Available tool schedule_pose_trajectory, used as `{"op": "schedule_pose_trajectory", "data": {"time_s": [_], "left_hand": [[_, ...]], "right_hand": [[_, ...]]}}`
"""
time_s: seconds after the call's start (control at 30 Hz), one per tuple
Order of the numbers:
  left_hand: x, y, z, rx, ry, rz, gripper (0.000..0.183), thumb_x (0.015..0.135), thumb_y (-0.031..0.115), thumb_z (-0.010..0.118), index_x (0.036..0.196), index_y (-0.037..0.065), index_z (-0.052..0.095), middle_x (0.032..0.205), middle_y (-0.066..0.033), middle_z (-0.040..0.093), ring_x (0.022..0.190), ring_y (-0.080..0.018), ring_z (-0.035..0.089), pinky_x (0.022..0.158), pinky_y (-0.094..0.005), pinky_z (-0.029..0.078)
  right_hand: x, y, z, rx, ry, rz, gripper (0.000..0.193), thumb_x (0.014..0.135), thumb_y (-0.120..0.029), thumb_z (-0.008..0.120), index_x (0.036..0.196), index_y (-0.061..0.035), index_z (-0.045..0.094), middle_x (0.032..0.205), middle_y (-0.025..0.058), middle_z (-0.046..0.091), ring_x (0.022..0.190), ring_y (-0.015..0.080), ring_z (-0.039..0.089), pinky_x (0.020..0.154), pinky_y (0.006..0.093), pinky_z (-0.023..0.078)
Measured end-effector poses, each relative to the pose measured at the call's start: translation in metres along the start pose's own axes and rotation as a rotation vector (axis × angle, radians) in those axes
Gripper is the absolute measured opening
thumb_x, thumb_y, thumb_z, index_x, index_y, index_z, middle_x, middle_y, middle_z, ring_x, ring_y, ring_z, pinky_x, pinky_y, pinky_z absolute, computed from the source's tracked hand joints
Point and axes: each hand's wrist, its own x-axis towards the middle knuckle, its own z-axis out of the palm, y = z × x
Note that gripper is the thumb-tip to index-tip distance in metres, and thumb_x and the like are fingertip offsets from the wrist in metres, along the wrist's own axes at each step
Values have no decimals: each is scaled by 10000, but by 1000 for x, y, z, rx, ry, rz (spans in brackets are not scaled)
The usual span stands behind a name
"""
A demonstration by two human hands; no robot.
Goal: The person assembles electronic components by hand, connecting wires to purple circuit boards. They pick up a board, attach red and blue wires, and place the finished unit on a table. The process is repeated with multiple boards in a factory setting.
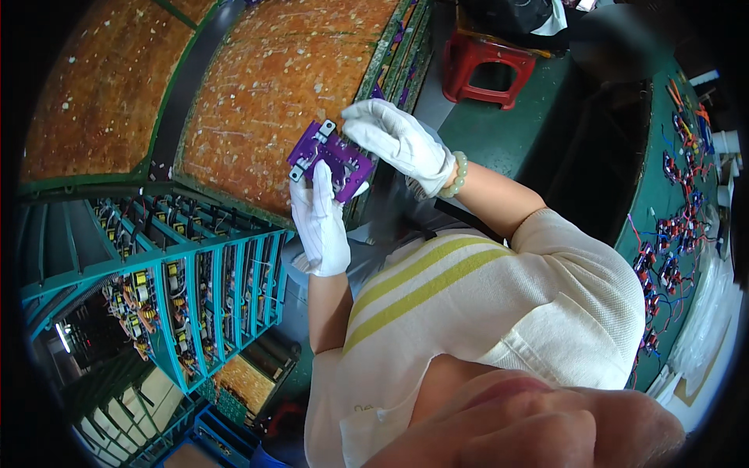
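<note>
A purple circuit board (335, 162) with metal brackets at two of its corners is held over the edge of a stained brown wooden panel. My left hand (321, 222), in a white glove, grips the board from its near side, the thumb lying over its face and the fingers partly hidden beneath. My right hand (398, 144), also gloved in white and with a bead bracelet (459, 173) at the wrist, is beside the board's far right edge. Its fingers stretch out, slightly bent, and appear to hold nothing.
The brown wooden panel (265, 93) has green edges, with another panel (101, 86) to its left. At lower left stands a teal rack (204, 273) of circuit boards. A red stool (488, 66) is at the far side. Wired components (663, 242) lie on a green bench at right.
</note>
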Motion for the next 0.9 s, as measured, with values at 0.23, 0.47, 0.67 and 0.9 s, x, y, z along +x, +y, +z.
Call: {"op": "schedule_pose_trajectory", "data": {"time_s": [0.23,0.47,0.67,0.9], "left_hand": [[6,-3,5,31,-105,155,342,952,217,574,1232,26,523,1092,-42,584,924,-100,529,792,-244,432],[3,0,-4,-23,-46,128,325,922,159,633,1200,63,495,1001,-18,606,887,-80,572,725,-222,471],[5,-3,-23,5,-140,-30,390,978,147,519,1352,109,418,1124,-24,574,944,-76,574,827,-252,505],[-3,1,-21,-343,-144,-81,399,987,119,494,1373,87,398,1248,-45,527,1090,-110,566,910,-295,517]], "right_hand": [[-5,18,11,-186,58,-193,277,896,-266,659,988,-6,669,902,137,667,834,247,672,732,334,531],[-9,12,12,-361,13,-170,450,858,-366,700,1130,-12,640,890,104,668,779,188,656,712,282,518],[-11,6,10,173,-48,119,314,967,-239,530,1151,-4,630,916,19,658,584,43,532,517,185,439],[-10,16,9,399,-51,54,291,961,-160,522,1160,33,611,942,56,665,585,62,551,487,191,449]]}}
